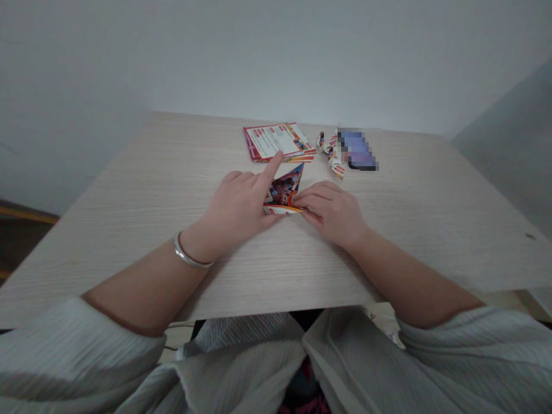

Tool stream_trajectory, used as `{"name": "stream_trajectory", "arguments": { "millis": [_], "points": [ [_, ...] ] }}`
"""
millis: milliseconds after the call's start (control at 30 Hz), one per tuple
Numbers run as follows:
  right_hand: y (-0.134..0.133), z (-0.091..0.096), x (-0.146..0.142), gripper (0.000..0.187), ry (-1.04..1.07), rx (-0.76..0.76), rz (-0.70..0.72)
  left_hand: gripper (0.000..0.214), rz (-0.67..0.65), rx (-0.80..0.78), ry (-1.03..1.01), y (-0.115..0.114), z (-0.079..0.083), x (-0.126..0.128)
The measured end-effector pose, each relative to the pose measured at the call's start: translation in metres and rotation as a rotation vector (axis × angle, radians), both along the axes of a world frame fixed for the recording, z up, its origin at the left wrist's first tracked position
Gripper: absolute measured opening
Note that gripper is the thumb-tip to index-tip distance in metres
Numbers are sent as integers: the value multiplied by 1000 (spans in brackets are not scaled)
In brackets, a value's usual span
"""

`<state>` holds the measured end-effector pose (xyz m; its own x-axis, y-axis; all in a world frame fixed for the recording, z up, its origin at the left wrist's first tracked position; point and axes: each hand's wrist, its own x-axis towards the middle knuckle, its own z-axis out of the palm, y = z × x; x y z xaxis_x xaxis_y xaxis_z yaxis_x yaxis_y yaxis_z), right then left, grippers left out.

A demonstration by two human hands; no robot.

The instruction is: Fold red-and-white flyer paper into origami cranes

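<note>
A small colourful printed paper (285, 190), folded into a pointed shape, lies on the pale wooden table (150, 190) in front of me. My left hand (239, 207) rests on its left side, forefinger stretched along the folded edge and the other fingers curled. A silver bangle (190, 257) circles that wrist. My right hand (334, 210) presses the paper's lower right corner with its fingers held close together.
A stack of red-and-white printed sheets (276, 141) lies further back. Right of it sit small folded paper pieces (331, 150) and a blurred dark object (357, 150). A plain wall stands behind the table. My grey sleeves fill the bottom.
</note>
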<state>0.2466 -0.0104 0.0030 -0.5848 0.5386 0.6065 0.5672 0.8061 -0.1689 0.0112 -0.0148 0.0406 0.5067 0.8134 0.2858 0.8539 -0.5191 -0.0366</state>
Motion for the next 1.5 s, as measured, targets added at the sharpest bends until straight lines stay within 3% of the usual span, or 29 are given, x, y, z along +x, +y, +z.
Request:
{"name": "stream_trajectory", "arguments": {
  "millis": [133, 300, 433, 633, 733, 867, 1033, 1200, 1500],
  "points": [
    [1, 1, -1, 16, 4, -12, 9, 106, 4, -33, -35, -2, 3, 2],
    [3, -1, -2, 12, 119, 18, 43, 92, 33, -42, -109, -6, 3, 2],
    [6, -5, -3, 11, 236, -25, 28, 84, -52, 0, -201, -2, -4, -1],
    [3, -2, 2, 11, 208, -81, 50, 65, -141, 67, -255, 3, -13, -4],
    [2, 1, 5, 10, 181, -251, 8, 45, -140, 67, -180, 2, -11, -5],
    [3, 1, 1, 9, 337, -671, -140, 33, -158, 174, -6, -2, -6, -5],
    [3, -3, -11, 33, 623, -996, -98, 27, -152, 191, 115, -7, -5, -2],
    [6, -7, -13, 60, 727, -1065, -75, 30, -178, 150, 107, -11, -7, 1],
    [16, -17, -13, 51, 707, -1036, -82, 38, -258, 23, 107, -16, -5, 2]
  ]
}}
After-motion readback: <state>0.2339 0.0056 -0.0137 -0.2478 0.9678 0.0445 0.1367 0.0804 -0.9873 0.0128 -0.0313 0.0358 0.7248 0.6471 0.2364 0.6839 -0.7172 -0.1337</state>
